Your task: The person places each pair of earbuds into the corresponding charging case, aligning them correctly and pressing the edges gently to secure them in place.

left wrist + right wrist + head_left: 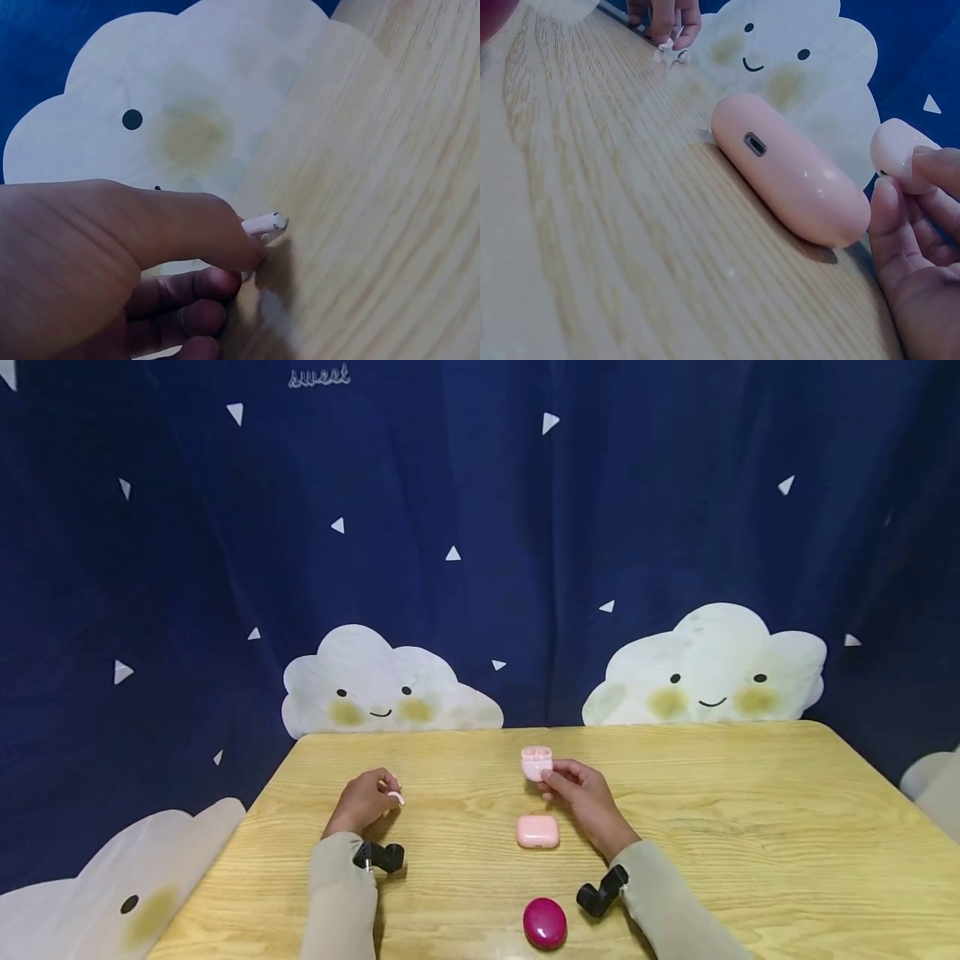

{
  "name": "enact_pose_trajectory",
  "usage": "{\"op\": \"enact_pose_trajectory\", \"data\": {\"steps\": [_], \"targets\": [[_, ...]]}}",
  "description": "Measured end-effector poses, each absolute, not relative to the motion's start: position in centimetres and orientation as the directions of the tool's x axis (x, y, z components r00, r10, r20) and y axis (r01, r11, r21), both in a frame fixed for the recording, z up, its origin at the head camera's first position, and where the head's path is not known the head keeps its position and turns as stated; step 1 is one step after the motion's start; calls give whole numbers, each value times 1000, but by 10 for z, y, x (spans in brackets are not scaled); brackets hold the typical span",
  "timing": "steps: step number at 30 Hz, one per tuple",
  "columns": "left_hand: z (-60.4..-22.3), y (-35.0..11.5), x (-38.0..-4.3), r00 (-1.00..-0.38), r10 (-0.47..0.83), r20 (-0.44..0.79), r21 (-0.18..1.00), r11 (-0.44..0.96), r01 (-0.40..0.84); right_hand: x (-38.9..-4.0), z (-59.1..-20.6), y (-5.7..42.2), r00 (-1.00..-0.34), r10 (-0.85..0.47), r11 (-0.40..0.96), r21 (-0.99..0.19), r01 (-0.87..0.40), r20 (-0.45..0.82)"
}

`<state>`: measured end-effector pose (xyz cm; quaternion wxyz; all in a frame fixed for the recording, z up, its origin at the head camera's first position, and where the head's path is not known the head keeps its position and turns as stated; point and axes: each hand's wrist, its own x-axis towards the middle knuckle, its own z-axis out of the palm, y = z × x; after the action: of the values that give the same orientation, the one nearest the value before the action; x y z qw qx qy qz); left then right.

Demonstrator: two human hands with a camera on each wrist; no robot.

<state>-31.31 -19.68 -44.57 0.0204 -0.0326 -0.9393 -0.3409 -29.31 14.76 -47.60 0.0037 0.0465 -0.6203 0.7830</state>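
Observation:
My left hand (367, 797) is low over the left part of the table, pinching a pale earbud (397, 797) between thumb and fingers. Its stem (264, 223) sticks out past the thumb in the left wrist view. A second pale earbud (683, 56) shows beside it in the right wrist view. With thumb and fingers, my right hand (588, 797) grips a light pink earbud case (536, 770) above the table; its lid appears raised, with the inside showing at the top. A closed pink earbud case (537, 832) lies on the table nearer me.
A glossy magenta rounded case (545, 923) lies close to the front of the wooden table (750, 827). Behind the table hangs a dark blue curtain (480, 485) with white clouds and triangles.

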Motion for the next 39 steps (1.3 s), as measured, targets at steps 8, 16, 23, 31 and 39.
{"op": "enact_pose_trajectory", "data": {"steps": [8, 16, 23, 31, 39], "targets": [[-446, -192, -314, -999, -13, 31, 632, 775, 9, -294, -477, 149, -996, -57, -255, -966, -45, 61], [-443, -188, -315, -999, -22, 31, 659, 752, 4, -296, -476, 151, -995, -76, -279, -960, -37, 60], [-439, -180, -317, -998, -6, 67, 650, 759, 39, -296, -473, 150, -994, -101, -293, -956, -13, 44], [-432, -162, -316, -996, 52, 78, 643, 761, 90, -293, -474, 152, -993, -119, -341, -940, 19, 23], [-420, -134, -321, -982, 135, 135, 618, 763, 190, -295, -472, 152, -993, -111, -388, -922, 18, 28]]}}
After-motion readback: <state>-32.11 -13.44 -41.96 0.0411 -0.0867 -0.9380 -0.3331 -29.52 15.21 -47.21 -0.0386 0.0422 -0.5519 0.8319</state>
